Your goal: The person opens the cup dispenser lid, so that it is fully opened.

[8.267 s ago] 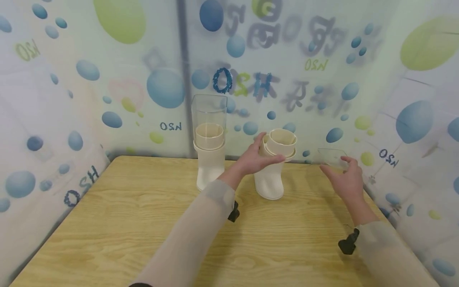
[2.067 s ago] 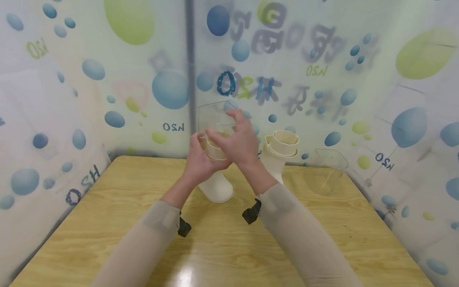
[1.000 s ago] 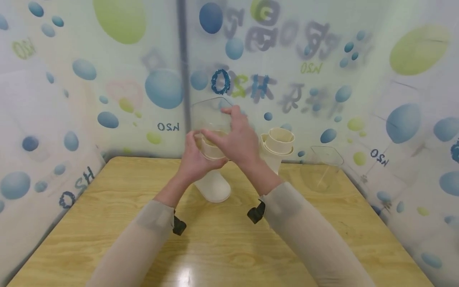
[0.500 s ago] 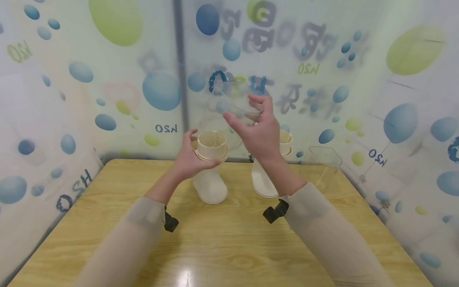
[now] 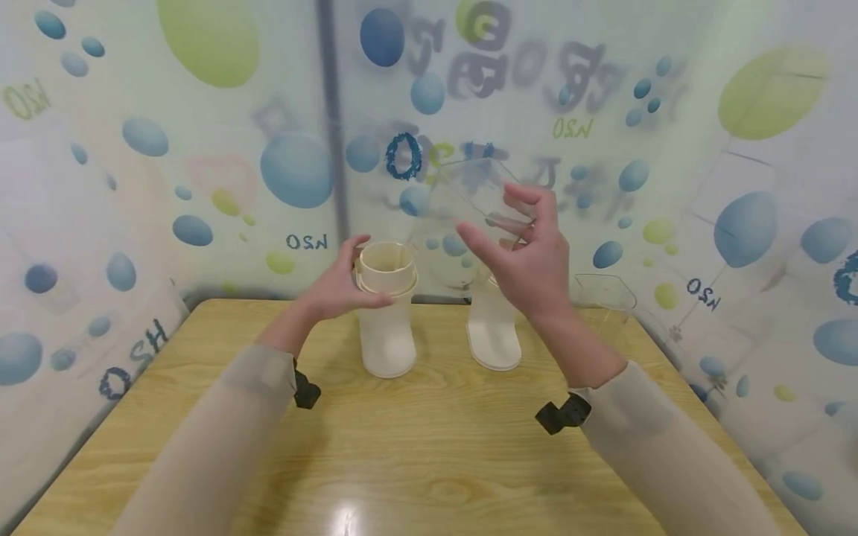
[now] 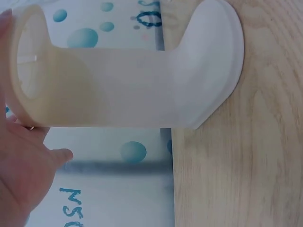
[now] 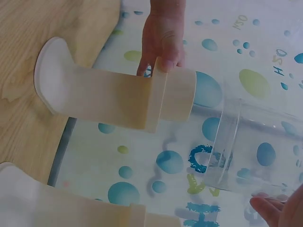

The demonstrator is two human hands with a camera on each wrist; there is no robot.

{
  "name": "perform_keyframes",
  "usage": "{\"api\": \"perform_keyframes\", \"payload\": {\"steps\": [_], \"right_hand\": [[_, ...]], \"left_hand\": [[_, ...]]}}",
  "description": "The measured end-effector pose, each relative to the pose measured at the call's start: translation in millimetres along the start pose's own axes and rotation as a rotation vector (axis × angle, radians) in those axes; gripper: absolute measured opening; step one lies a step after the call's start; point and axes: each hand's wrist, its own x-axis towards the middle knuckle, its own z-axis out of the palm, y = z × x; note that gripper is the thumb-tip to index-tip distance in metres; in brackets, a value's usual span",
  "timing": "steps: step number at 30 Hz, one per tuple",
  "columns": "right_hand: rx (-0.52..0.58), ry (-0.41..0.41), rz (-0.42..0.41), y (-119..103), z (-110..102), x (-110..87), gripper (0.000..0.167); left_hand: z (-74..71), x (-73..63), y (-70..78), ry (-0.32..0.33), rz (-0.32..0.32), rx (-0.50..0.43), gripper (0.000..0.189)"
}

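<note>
My left hand [image 5: 331, 289] grips the collar of a cream plastic boot-shaped stand [image 5: 389, 339], which stands upright on the table with its round ring top bare. In the left wrist view the stand [image 6: 123, 87] shows its flared foot on the wood. To the right and higher, my right hand [image 5: 532, 260] holds a clear plastic container [image 5: 462, 190] by its side, fingers and thumb spread around it. The right wrist view shows this container [image 7: 255, 146] apart from the stand's ring [image 7: 177, 94]. A second cream stand [image 5: 494, 339] is partly hidden behind my right hand and the container.
Another clear container [image 5: 603, 290] stands at the table's back right corner. The wood-grain table [image 5: 415, 447] runs up to a patterned fabric backdrop [image 5: 295, 171] with balloon-like shapes on three sides.
My right hand has lifted the clear container off the left stand's ring and carried it up and right. The left stand, tilted before, now stands upright in my left hand's grip.
</note>
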Motion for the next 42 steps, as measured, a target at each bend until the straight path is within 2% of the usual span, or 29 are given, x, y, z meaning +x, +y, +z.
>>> {"api": "perform_keyframes", "payload": {"steps": [2, 4, 9, 11, 14, 19, 29, 34, 42], "right_hand": [[-0.003, -0.001, -0.001, 1.6, -3.5, -2.9, 0.069], [-0.012, -0.003, 0.004, 2.8, -7.1, -6.3, 0.069], [-0.024, -0.009, 0.009, 4.7, -17.5, -15.7, 0.07], [-0.031, -0.011, 0.011, 5.4, -22.7, -20.0, 0.07], [-0.059, -0.011, 0.017, 7.4, -31.9, -27.5, 0.069], [-0.123, -0.03, 0.049, 13.6, -50.2, -43.9, 0.07], [-0.282, -0.073, 0.114, 34.6, -90.0, -82.7, 0.07], [-0.369, -0.094, 0.147, 51.8, -109.3, -101.6, 0.069], [-0.477, -0.142, 0.233, 86.3, -138.8, -120.7, 0.082]], "left_hand": [[-1.4, -2.2, 0.2, -0.01, -0.017, 0.003, 0.133], [1.6, -5.7, 0.3, 0.006, -0.042, -0.015, 0.134], [20.2, -16.7, -1.5, 0.137, -0.102, -0.064, 0.132], [26.1, -18.8, -1.9, 0.18, -0.106, -0.078, 0.129], [31.1, -19.0, -2.2, 0.204, -0.09, -0.105, 0.122], [32.3, -16.8, -5.1, 0.184, -0.062, -0.126, 0.116], [29.1, -13.2, -9.0, 0.118, -0.07, -0.156, 0.114], [25.5, -11.2, -10.9, 0.102, -0.062, -0.162, 0.112], [23.8, -7.1, -10.5, 0.068, -0.066, -0.166, 0.111]]}}
